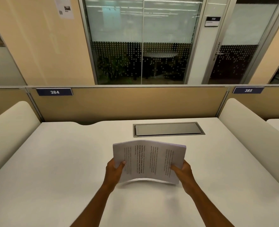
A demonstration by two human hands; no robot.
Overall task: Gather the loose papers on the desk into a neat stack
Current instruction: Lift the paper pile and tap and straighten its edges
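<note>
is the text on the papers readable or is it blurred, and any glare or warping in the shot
Head view: print on the papers is soft, unreadable; both hands fairly sharp; wide-angle bends the desk dividers outward; warm light, reflections on the glass wall.

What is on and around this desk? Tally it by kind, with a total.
Paper stacks, bowed, in the grip of both hands: 1
Hands: 2 (left, right)
Cable hatches: 1
Numbered desk signs: 2 (384, 385)
Total: 6
</note>
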